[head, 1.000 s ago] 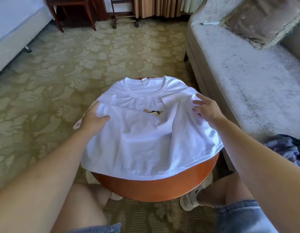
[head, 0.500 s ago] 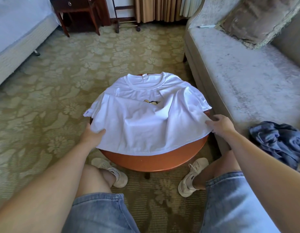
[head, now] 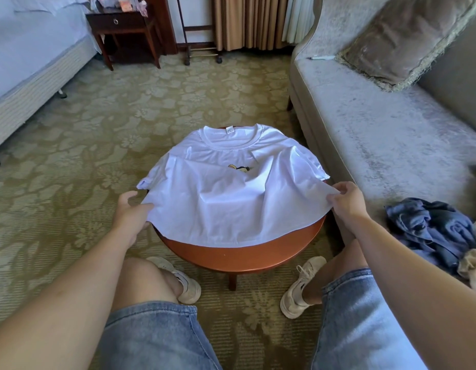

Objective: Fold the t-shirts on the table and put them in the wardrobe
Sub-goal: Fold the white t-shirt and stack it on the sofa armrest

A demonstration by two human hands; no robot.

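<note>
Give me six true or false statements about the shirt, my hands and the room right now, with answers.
1. The white t-shirt lies on a round wooden table. True.
2. The left hand rests on the carpet. False: it holds the shirt's left edge.
3. The right hand pinches the shirt's right edge. True.
4. The shirt is folded in half. False: it lies spread out, collar away from the person.
5. A crumpled blue garment lies on the sofa. True.
6. The cushion lies on the floor. False: it is on the sofa.
</note>
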